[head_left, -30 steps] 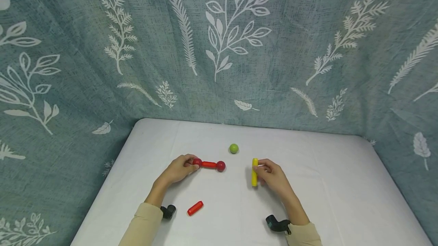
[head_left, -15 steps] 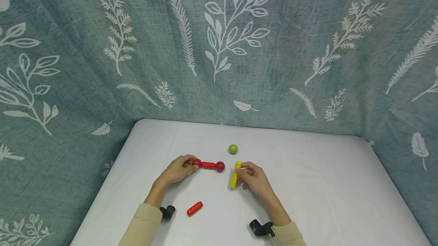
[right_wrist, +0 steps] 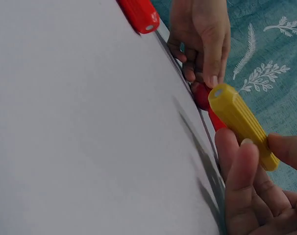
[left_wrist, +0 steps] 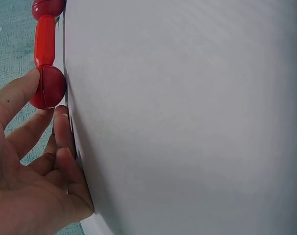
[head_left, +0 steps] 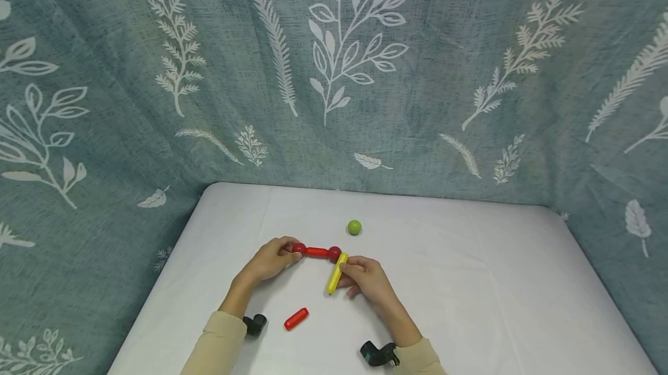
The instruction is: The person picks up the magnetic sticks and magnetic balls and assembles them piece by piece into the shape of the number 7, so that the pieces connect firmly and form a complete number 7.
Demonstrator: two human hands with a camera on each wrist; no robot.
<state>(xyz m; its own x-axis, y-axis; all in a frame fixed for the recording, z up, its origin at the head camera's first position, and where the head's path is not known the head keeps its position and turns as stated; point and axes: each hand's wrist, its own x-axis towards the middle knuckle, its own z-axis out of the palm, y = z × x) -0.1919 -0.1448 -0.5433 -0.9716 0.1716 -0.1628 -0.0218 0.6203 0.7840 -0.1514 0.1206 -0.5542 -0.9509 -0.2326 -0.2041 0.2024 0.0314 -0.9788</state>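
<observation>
Head view gave you the curtain [head_left: 428, 102], blue-green with white leaf prints, rising beyond both grips, and the white table [head_left: 469, 294] beneath them. Your left sleeve [head_left: 216, 343] and right sleeve [head_left: 420, 357], both beige, lay behind the grips, at the lower edge. Your left hand [head_left: 272, 259] pinched one end of the dumbbell [head_left: 316, 252], thumb on the left ball [left_wrist: 53, 87] and the other fingers bent loosely below. From that grip the red rod ran across toward your right hand, ending in the right ball [head_left: 334, 254]. Your right hand [head_left: 367, 279] pinched the yellow stick [head_left: 337, 274] between thumb and fingers; it slanted, its far end overlapping the right ball from above, though you could not tell whether they touched. Black devices [head_left: 378, 354] sat at your wrists, behind each grip. Loose on the table, the red stick [head_left: 296, 319] lay nearer you than either grip, between your forearms. Farther off than both grips, beyond the right ball, sat the green ball [head_left: 354, 227].
</observation>
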